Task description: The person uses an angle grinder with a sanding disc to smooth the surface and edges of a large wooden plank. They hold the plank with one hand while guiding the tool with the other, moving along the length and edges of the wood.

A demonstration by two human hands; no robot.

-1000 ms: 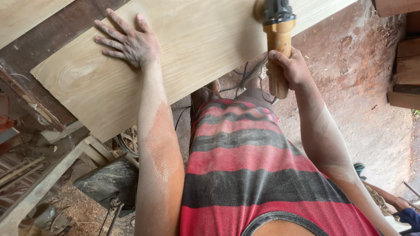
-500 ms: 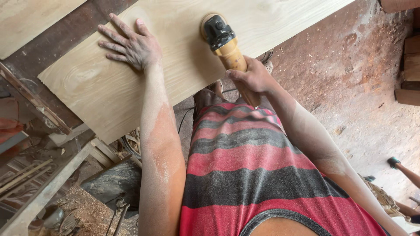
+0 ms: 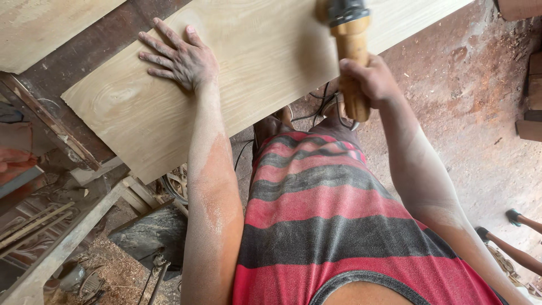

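The left hand (image 3: 179, 55) lies flat, fingers spread, on the pale wooden board (image 3: 254, 62) at ten o'clock. The right hand (image 3: 370, 79) at one o'clock grips the sander (image 3: 350, 39) by its handle.

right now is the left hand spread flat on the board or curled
Spread flat: the left hand lies palm down on the pale wooden board, fingers splayed apart.
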